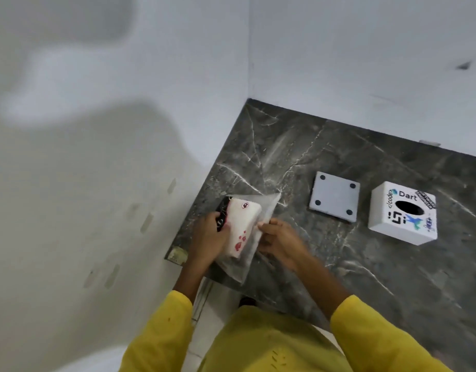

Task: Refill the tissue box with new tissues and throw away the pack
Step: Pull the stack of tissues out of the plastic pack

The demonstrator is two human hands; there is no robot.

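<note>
the tissue pack (241,228), a white block printed with red marks and a black band, sits in a clear plastic wrapper (254,210) at the near left corner of the dark marble counter (338,264), roughly at 8 o'clock from the counter's middle. the wrapper is loose, and its see-through flaps stick out past the block toward 1 o'clock and 6 o'clock. the left hand (208,241) is at the pack's 8 o'clock side, fingers curled over the black-banded edge and closed on it. the right hand (278,241) is at the pack's 3 o'clock side, its fingertips (262,225) pinching the wrapper's edge against the white block; how hard they press cannot be told. both forearms come up from 6 o'clock out of yellow sleeves (347,315). at 3 o'clock from the pack, well apart, a flat grey square plate (334,200) with four dark dots at its corners lies on the counter. just beyond it, still toward 3 o'clock, stands the white tissue box (404,212), sticker-covered, with a dark oval opening on top that faces up. the two are near each other but not touching. pale walls (338,49) meet at 12 o'clock behind the counter.
</note>
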